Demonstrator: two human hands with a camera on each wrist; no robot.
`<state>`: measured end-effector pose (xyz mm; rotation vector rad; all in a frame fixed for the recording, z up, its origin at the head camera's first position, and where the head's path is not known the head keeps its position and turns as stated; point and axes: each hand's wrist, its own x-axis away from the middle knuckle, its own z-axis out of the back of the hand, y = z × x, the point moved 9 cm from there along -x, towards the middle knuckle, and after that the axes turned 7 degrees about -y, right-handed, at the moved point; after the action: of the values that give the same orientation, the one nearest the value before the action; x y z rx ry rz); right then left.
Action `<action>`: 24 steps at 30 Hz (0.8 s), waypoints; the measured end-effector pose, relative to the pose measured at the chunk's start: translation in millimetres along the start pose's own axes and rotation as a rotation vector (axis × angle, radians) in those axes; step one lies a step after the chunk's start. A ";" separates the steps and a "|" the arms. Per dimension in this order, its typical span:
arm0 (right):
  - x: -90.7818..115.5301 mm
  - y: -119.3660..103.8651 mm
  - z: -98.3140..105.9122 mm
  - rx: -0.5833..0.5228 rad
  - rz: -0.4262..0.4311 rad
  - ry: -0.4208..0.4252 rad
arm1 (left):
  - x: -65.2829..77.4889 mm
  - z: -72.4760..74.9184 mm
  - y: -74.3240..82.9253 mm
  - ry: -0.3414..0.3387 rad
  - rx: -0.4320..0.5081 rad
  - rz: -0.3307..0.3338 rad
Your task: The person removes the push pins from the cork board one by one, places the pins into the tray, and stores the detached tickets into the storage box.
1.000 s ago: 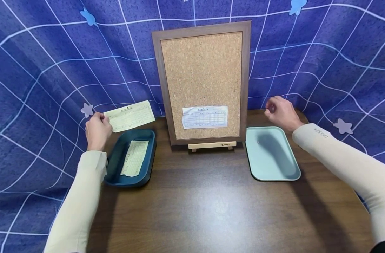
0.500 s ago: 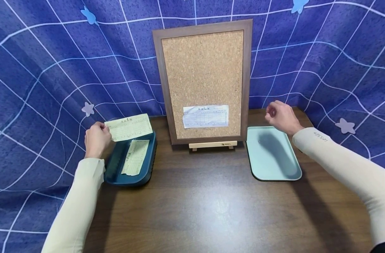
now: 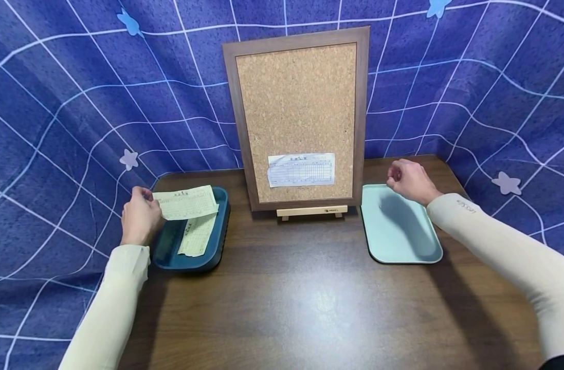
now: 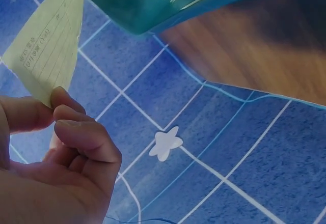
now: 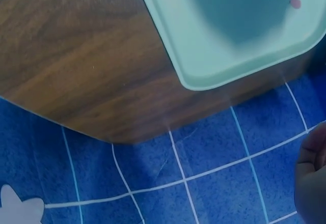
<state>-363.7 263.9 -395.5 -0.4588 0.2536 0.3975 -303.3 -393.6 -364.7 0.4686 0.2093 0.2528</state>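
Observation:
My left hand point(image 3: 140, 216) pinches a printed, pale yellow-green paper slip point(image 3: 186, 203) by its left end, between thumb and fingertips. In the left wrist view the same slip point(image 4: 51, 40) rises from the fingertips. It hangs over a dark teal tray point(image 3: 189, 264) and overlaps, as seen from the head, a second slip point(image 3: 199, 237) with a torn lower edge lying inside. My right hand point(image 3: 413, 181) hovers by the far right edge of a light mint tray point(image 3: 402, 231), fingers loosely curled with nothing visible in them. Only part of that hand point(image 5: 311, 178) shows in the right wrist view.
A framed cork board point(image 3: 300, 103) leans on a small wooden stand point(image 3: 311, 211) at the table's back. A white-and-blue printed slip point(image 3: 301, 170) is on its lower part. One small pinkish spot point(image 5: 295, 3) shows in the mint tray. Blue curtain surrounds the wooden table point(image 3: 286, 288).
My left hand has lowered the slip from above the teal tray's far end to over the tray, where it now overlaps the second slip. The right hand has dropped slightly.

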 end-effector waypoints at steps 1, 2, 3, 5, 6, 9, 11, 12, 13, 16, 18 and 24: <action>1.0 0.3 -2.3 -0.001 0.001 -0.009 | 1.5 -1.0 -0.5 0.005 -0.001 -0.010; 2.0 0.7 -4.6 -0.002 -0.001 -0.018 | 3.0 -2.2 -0.8 0.010 -0.005 -0.023; 2.8 1.4 -7.1 0.000 -0.002 -0.026 | 4.6 -3.2 -0.7 0.011 -0.008 -0.036; 4.5 1.7 -10.1 -0.001 -0.002 -0.035 | 7.1 -5.2 -0.6 0.011 -0.012 -0.062; 5.1 2.3 -11.7 -0.004 -0.005 -0.042 | 8.2 -5.8 0.0 0.011 -0.015 -0.076; 6.0 2.7 -14.3 -0.014 -0.017 -0.058 | 10.1 -8.9 -0.5 -0.004 -0.027 -0.098; 5.3 2.0 -16.5 -0.022 -0.019 -0.069 | 11.2 -11.4 -2.2 -0.026 -0.039 -0.097; 4.9 1.8 -17.7 -0.023 -0.018 -0.076 | 11.7 -12.8 -2.7 -0.040 -0.045 -0.095; 4.6 1.7 -18.8 -0.024 -0.018 -0.082 | 12.4 -14.4 -2.9 -0.057 -0.053 -0.093; 4.4 2.0 -22.4 -0.024 -0.021 -0.101 | 14.5 -18.3 -2.5 -0.107 -0.065 -0.091; 4.6 2.4 -25.1 -0.025 -0.022 -0.116 | 16.4 -19.8 -1.3 -0.131 -0.069 -0.096; 5.5 4.8 -37.8 -0.021 -0.015 -0.183 | 20.8 -24.1 1.6 -0.167 -0.089 -0.138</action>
<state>-366.4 251.7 -431.9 -0.4412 0.0686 0.4245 -290.0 -376.2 -387.9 0.3830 0.0666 0.0873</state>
